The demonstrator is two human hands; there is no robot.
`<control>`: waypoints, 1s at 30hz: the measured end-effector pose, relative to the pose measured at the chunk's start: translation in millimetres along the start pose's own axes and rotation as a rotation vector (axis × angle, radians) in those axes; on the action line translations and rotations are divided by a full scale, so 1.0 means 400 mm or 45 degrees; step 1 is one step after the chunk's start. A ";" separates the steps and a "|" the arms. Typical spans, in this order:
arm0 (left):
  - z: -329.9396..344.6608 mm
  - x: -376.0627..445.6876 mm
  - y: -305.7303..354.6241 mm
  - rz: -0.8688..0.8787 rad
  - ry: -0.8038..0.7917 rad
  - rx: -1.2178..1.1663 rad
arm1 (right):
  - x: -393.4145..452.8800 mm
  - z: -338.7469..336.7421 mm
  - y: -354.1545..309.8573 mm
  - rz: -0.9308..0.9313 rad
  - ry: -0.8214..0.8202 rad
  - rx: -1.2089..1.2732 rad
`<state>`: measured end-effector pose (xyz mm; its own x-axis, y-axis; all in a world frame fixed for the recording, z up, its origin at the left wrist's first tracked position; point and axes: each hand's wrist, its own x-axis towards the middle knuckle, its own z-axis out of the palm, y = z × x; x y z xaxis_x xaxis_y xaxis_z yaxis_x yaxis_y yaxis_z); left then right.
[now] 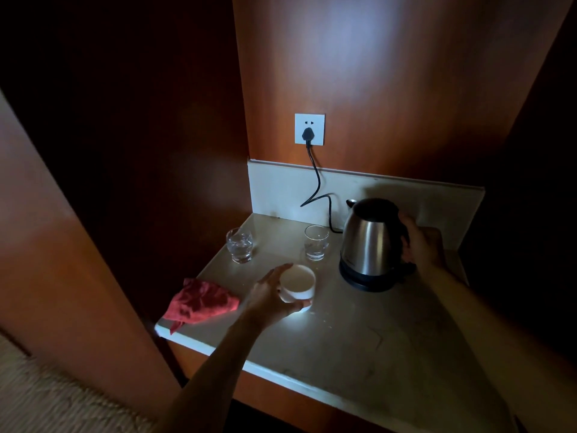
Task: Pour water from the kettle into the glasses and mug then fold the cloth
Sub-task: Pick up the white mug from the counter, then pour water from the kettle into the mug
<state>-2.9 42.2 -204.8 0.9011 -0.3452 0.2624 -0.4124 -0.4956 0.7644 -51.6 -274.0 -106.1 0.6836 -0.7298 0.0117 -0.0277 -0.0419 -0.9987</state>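
Note:
A steel kettle (368,242) with a black lid stands on its black base at the right of the pale counter (359,339). My right hand (421,245) is wrapped around its black handle. A white mug (298,282) stands mid-counter, and my left hand (268,296) cups its left side and bottom. Two clear glasses stand behind it: the left glass (239,245) holds some water, the right glass (316,242) is next to the kettle. A crumpled red cloth (199,303) lies at the counter's left front corner.
A black cord (317,185) runs from the kettle base up to a white wall socket (309,129). Wooden panels close in the alcove at the left, back and right. A low white backsplash (281,189) lines the counter. Pale carpet (46,395) shows at lower left.

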 end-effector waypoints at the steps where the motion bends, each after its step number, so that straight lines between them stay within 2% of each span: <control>1: -0.002 0.003 -0.006 -0.015 -0.018 -0.034 | -0.005 0.001 -0.015 0.000 -0.009 0.004; 7: -0.012 0.015 -0.025 -0.015 -0.102 -0.089 | -0.066 0.003 -0.125 -0.037 -0.212 -0.004; 19: -0.009 0.020 -0.042 0.031 -0.127 -0.109 | -0.157 -0.050 -0.175 -0.140 -0.725 -0.566; 30: -0.011 0.015 -0.037 0.037 -0.116 -0.104 | -0.183 -0.020 -0.211 -0.149 -0.797 -0.885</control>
<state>9.5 51.0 -212.0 0.8715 -0.4314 0.2332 -0.4225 -0.4192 0.8036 -105.0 -222.5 -22.2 0.9716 -0.2044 -0.1195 -0.2246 -0.6367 -0.7377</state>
